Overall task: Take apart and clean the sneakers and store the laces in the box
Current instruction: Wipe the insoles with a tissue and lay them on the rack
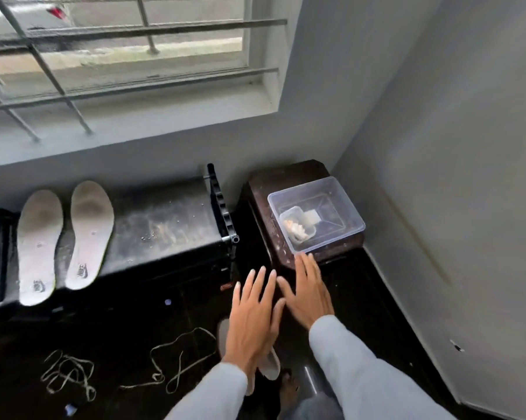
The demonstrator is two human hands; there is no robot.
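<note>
Both hands are held flat, palms down, fingers spread and empty: the left hand (254, 310) beside the right hand (308, 291), whose fingertips are near the clear box (343, 201) on a dark stand (273, 183). Two laces (176, 359) are seen loose on the floor, and two insoles (64, 237) are laid on a black bench (164, 219).

Clear glossy plastic box (340, 204), dusty black bench top (164, 225), matt white foam insoles (64, 237).
</note>
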